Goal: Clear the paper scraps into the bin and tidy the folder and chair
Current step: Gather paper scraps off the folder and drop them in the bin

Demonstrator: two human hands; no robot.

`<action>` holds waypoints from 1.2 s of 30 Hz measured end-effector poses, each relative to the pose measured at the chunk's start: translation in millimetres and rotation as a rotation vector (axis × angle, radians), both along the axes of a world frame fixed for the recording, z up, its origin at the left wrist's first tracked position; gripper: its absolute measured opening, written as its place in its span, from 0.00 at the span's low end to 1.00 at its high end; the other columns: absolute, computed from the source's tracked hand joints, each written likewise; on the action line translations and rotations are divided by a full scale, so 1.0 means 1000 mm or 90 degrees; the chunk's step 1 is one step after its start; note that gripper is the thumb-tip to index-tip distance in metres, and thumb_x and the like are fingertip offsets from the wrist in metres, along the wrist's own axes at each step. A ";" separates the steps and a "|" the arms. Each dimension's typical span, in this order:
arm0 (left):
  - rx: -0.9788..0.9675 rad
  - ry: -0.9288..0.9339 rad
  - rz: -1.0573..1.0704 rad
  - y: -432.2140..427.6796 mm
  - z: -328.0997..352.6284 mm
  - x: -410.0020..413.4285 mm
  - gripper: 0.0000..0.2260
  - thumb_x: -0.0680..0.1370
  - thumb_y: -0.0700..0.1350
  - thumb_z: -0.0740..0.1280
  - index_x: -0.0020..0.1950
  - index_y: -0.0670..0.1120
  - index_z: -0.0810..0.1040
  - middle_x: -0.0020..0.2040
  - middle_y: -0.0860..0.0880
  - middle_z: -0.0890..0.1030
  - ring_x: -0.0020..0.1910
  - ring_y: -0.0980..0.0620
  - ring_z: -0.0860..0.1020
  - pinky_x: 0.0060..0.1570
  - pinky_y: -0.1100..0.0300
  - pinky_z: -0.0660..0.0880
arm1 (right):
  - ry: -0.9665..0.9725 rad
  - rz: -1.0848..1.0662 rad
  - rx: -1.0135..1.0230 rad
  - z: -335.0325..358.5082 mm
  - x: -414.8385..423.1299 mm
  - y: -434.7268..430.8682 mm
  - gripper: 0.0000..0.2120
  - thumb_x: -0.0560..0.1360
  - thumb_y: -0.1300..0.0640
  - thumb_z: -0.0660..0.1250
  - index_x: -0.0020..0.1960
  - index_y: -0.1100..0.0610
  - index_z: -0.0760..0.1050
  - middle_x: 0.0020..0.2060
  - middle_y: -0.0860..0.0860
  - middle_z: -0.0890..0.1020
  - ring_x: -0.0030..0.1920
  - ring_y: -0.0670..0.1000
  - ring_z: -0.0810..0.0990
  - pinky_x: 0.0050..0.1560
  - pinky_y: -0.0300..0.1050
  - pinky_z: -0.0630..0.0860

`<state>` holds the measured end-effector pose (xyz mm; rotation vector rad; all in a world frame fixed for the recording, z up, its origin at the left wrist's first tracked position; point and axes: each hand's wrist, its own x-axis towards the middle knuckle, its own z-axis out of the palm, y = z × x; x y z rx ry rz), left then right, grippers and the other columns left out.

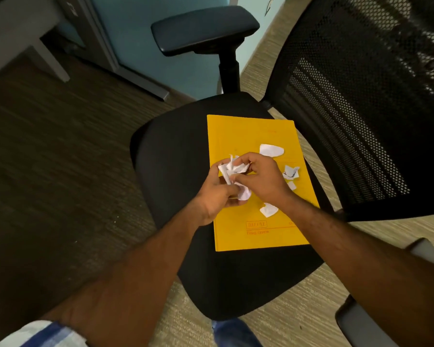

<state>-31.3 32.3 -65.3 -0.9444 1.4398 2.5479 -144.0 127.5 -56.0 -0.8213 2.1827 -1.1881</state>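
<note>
1. A yellow folder [256, 236] lies flat on the black chair [176, 146] seat.
2. The left hand [217, 196] is closed around a wad of paper scraps [232, 169].
3. The right hand [266, 179] seems to pinch the same wad.
4. Loose scraps [271, 150] rest on the folder beside the right hand.

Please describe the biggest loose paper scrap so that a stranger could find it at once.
Find the black chair seat with the yellow folder lying on it. On the folder, just beyond the right hand, lies the scrap. It is the largest and farthest loose piece, plain white and flat.
</note>
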 end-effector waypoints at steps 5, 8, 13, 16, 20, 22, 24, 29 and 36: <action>0.022 0.008 0.079 0.002 -0.002 0.012 0.29 0.74 0.28 0.69 0.68 0.52 0.68 0.58 0.40 0.79 0.50 0.45 0.82 0.39 0.56 0.81 | -0.081 -0.068 -0.035 -0.005 0.013 -0.009 0.11 0.68 0.62 0.77 0.43 0.50 0.79 0.44 0.54 0.84 0.45 0.53 0.84 0.46 0.49 0.82; 0.009 0.005 0.106 0.001 -0.004 0.019 0.28 0.74 0.29 0.69 0.69 0.50 0.69 0.61 0.40 0.79 0.53 0.43 0.82 0.39 0.57 0.81 | -0.123 -0.104 -0.052 -0.003 0.019 -0.013 0.07 0.70 0.61 0.75 0.46 0.55 0.80 0.44 0.52 0.84 0.44 0.50 0.84 0.44 0.46 0.82; 0.005 0.018 0.130 -0.004 -0.006 0.033 0.27 0.74 0.29 0.69 0.68 0.49 0.69 0.63 0.40 0.77 0.53 0.43 0.82 0.40 0.56 0.81 | -0.276 -0.183 -0.120 0.005 0.024 -0.017 0.05 0.72 0.63 0.73 0.47 0.58 0.81 0.45 0.57 0.84 0.45 0.51 0.84 0.47 0.46 0.82; 0.006 0.024 0.151 -0.007 -0.005 0.044 0.26 0.74 0.29 0.69 0.67 0.50 0.70 0.64 0.40 0.76 0.53 0.44 0.81 0.39 0.58 0.80 | -0.327 -0.210 -0.148 0.009 0.027 -0.022 0.06 0.72 0.64 0.72 0.48 0.62 0.80 0.46 0.58 0.83 0.44 0.50 0.84 0.46 0.41 0.81; 0.010 0.021 0.177 -0.016 -0.003 0.065 0.27 0.74 0.29 0.69 0.69 0.50 0.71 0.64 0.40 0.75 0.55 0.44 0.80 0.40 0.57 0.81 | -0.325 -0.235 -0.125 0.009 0.034 -0.030 0.09 0.72 0.62 0.73 0.50 0.63 0.79 0.46 0.59 0.83 0.47 0.52 0.83 0.48 0.43 0.82; 0.012 0.020 0.205 -0.023 -0.002 0.081 0.27 0.74 0.28 0.68 0.69 0.49 0.71 0.63 0.40 0.75 0.55 0.44 0.79 0.41 0.57 0.81 | -0.318 -0.228 -0.092 0.009 0.044 -0.037 0.10 0.72 0.61 0.73 0.52 0.64 0.80 0.47 0.59 0.83 0.48 0.52 0.83 0.48 0.43 0.81; 0.009 0.013 0.240 -0.032 -0.003 0.100 0.27 0.74 0.28 0.68 0.69 0.49 0.71 0.63 0.41 0.75 0.55 0.45 0.79 0.40 0.58 0.81 | -0.292 -0.203 -0.056 0.009 0.059 -0.049 0.10 0.72 0.61 0.72 0.52 0.63 0.80 0.47 0.57 0.83 0.46 0.51 0.83 0.46 0.42 0.81; 0.012 -0.007 0.329 -0.053 -0.009 0.157 0.26 0.73 0.27 0.68 0.64 0.51 0.73 0.62 0.41 0.75 0.53 0.47 0.79 0.37 0.59 0.80 | -0.199 -0.108 0.021 0.010 0.107 -0.080 0.07 0.74 0.60 0.71 0.50 0.61 0.81 0.40 0.57 0.83 0.37 0.49 0.81 0.38 0.39 0.80; -0.026 -0.023 0.401 -0.073 -0.015 0.239 0.25 0.73 0.28 0.69 0.63 0.52 0.73 0.61 0.39 0.76 0.51 0.46 0.80 0.35 0.59 0.80 | -0.156 0.019 0.055 0.009 0.191 -0.122 0.05 0.72 0.59 0.73 0.48 0.59 0.83 0.35 0.50 0.82 0.25 0.38 0.75 0.26 0.30 0.68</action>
